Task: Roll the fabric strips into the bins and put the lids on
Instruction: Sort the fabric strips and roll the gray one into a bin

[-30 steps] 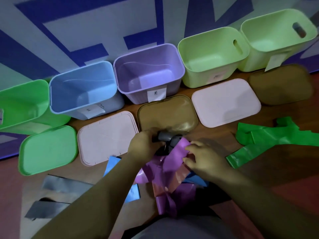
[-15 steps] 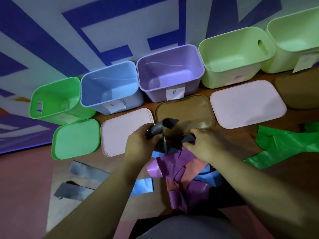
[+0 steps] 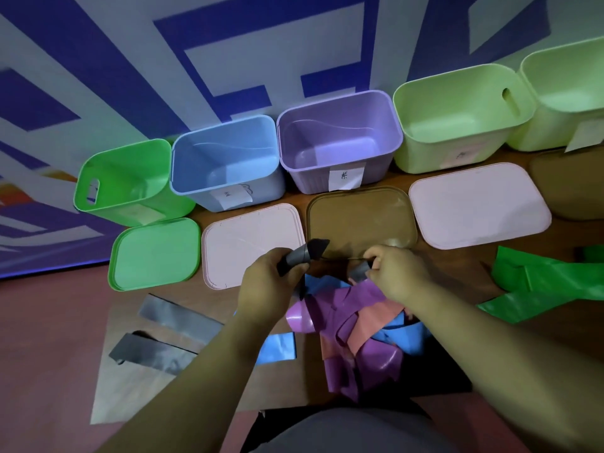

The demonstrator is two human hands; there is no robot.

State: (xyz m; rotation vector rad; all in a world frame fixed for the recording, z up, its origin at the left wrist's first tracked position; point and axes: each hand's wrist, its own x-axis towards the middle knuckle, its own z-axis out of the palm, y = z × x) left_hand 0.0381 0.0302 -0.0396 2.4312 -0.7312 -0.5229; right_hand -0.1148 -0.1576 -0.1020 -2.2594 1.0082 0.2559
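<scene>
Both hands held one grey strip [image 3: 306, 255] stretched above the pile [image 3: 354, 325], left hand [image 3: 268, 284] gripping one end, right hand [image 3: 397, 273] pinching the other; rolling seemed about to start, requiring even winding.

Smooth plastic bins [image 3: 340, 142]; glossy cloth strips [image 3: 340, 308].

Open plastic bins, five: one bright green bin [image 3: 130, 178], one blue bin [image 3: 225, 158], one purple bin [image 3: 340, 135], two pale green bins [image 3: 457, 112] [image 3: 568, 89]. Flat lids, five: one green lid [image 3: 155, 253], two pink lids [image 3: 248, 243] [image 3: 477, 204], two brown lids [image 3: 359, 217] [image 3: 568, 188]. Grey fabric strips [image 3: 178, 317] [image 3: 150, 351] [image 3: 304, 256], three. Mixed strip heap [image 3: 353, 322]: uncountable.
</scene>
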